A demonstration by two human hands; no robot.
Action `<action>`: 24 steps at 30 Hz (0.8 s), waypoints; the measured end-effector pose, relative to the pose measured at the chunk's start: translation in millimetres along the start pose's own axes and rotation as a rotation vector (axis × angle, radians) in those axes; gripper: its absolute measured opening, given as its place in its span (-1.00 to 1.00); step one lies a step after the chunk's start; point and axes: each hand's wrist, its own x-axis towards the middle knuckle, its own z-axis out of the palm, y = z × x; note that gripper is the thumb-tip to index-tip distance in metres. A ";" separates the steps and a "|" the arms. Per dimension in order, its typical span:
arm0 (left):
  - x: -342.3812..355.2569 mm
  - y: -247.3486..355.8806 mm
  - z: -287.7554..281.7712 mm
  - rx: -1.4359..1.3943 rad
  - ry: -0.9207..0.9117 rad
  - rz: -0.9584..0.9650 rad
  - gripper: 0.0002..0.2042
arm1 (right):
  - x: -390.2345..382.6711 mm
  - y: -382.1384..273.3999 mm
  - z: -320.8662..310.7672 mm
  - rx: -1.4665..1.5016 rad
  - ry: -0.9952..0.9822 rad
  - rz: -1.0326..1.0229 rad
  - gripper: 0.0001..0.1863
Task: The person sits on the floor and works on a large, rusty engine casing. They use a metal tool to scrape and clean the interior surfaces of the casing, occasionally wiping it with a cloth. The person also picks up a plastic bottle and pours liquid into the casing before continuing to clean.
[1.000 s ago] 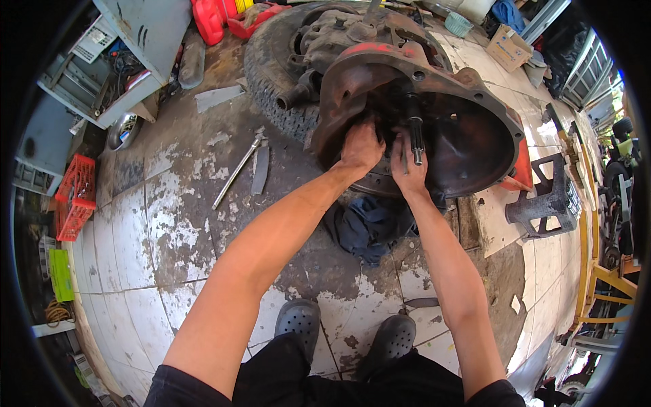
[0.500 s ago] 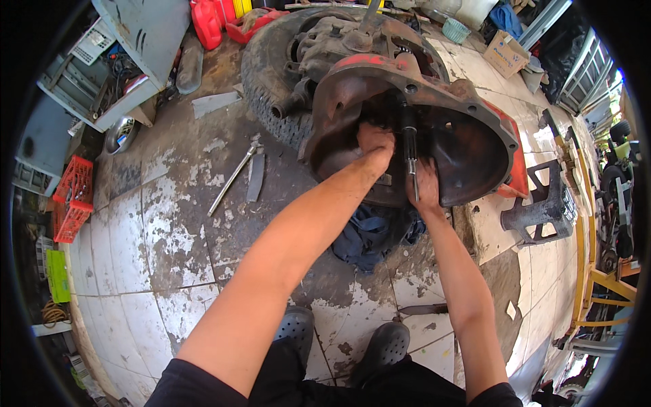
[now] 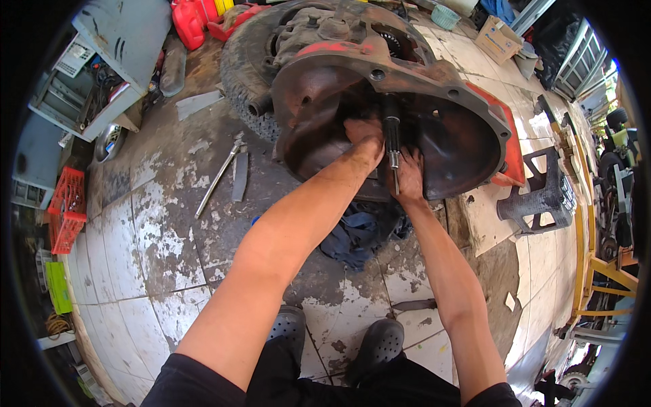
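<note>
A big rusty bell housing [image 3: 468, 152] of a gearbox faces me, its open mouth toward my feet. From its dark middle a splined input shaft [image 3: 392, 139] sticks out. My left hand [image 3: 365, 132] reaches inside, left of the shaft; its fingers vanish in shadow, so whether it grips anything is hidden. Right of the shaft and lower is my right hand [image 3: 410, 175], its back against the lower inner wall, fingers pointing inward and slightly spread, partly in shadow. Behind the housing, the gearbox body [image 3: 325, 30] rests on a large tyre [image 3: 241, 74].
A dark blue cloth [image 3: 356, 237] lies under the housing. On the worn tiles at left are a long metal bar [image 3: 218, 178] and a grey strip [image 3: 240, 176]. A black stand [image 3: 536, 197] is at right, a red crate [image 3: 66, 207] far left. A flat dark blade-like piece [image 3: 415, 305] lies near my shoes.
The view has shifted, so the housing sits slightly left and higher. My right hand's fingers now show more plainly beside the shaft. My left hand remains inside the housing.
</note>
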 end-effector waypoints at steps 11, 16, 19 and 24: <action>35.3 -8.0 -31.4 0.237 -0.259 0.397 -0.68 | 4.7 -16.4 -9.1 0.088 0.007 -0.078 -0.62; 8.7 -8.5 -39.5 0.229 -0.274 0.499 -0.70 | 2.4 -17.3 -10.2 0.062 0.048 -0.105 -0.63; 3.4 -2.0 -45.7 0.280 -0.272 0.553 -0.73 | 2.2 -19.4 -9.6 0.057 0.049 -0.107 -0.64; 3.7 2.7 -51.2 0.334 -0.244 0.700 -0.78 | 4.0 -25.1 -8.6 0.042 0.038 -0.089 -0.64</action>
